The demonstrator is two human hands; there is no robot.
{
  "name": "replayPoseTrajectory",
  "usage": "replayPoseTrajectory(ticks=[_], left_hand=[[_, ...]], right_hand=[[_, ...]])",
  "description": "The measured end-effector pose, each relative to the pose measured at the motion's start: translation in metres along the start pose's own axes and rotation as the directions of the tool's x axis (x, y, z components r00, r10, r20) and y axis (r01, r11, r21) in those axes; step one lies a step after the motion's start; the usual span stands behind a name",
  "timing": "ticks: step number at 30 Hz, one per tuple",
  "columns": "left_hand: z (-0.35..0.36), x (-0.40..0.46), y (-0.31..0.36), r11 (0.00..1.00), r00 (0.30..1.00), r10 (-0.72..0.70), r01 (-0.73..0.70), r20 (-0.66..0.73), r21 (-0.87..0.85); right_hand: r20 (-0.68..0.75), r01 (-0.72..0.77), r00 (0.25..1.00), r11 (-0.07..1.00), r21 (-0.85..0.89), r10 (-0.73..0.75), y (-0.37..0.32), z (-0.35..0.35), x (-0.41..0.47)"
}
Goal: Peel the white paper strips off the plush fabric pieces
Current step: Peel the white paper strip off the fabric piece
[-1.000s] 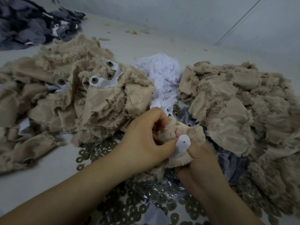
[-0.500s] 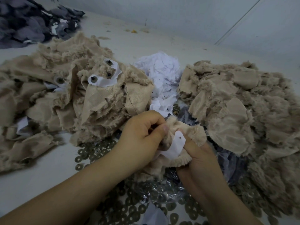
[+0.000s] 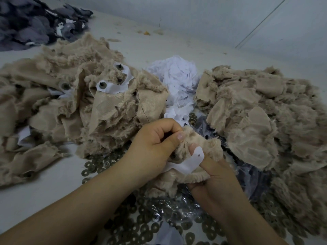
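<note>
Near the centre, the left hand (image 3: 155, 147) grips a tan plush piece (image 3: 200, 151) with curled fingers, while the right hand (image 3: 212, 175) pinches its white paper strip (image 3: 189, 163). Tan fabric heaps (image 3: 265, 110) flank a far pile of peeled strips (image 3: 177, 80) on the surface (image 3: 44, 183).

Light: dim, cool, flat, source not visible | Shadows: soft, faint beneath the tan fabric heaps (image 3: 74, 110) on the bench (image 3: 44, 183) | Glare: small highlights on clear plastic bag (image 3: 169, 207) | Focus: centre fairly sharp, corners soft | Distortion: wide-angle bowing toward edges
</note>
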State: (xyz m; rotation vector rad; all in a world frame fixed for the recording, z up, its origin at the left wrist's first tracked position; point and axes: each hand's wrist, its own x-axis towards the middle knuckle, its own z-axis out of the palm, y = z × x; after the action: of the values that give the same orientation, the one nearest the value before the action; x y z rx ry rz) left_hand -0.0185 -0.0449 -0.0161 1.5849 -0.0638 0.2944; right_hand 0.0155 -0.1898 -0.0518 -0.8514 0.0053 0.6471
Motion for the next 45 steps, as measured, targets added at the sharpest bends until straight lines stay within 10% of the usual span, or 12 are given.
replayPoseTrajectory(ticks=[26,45], left_hand=[[0.003,0.000,0.000,0.969,0.999,0.032,-0.028,-0.013,0.247],[0.015,-0.004,-0.011,0.994,0.992,-0.055,0.065,-0.112,0.084]], right_hand=[[-0.074,0.062,0.995,0.993,-0.104,-0.069,0.003,-0.005,0.003],[-0.033,-0.116,0.992,0.988,0.106,0.120,0.002,0.002,0.004]])
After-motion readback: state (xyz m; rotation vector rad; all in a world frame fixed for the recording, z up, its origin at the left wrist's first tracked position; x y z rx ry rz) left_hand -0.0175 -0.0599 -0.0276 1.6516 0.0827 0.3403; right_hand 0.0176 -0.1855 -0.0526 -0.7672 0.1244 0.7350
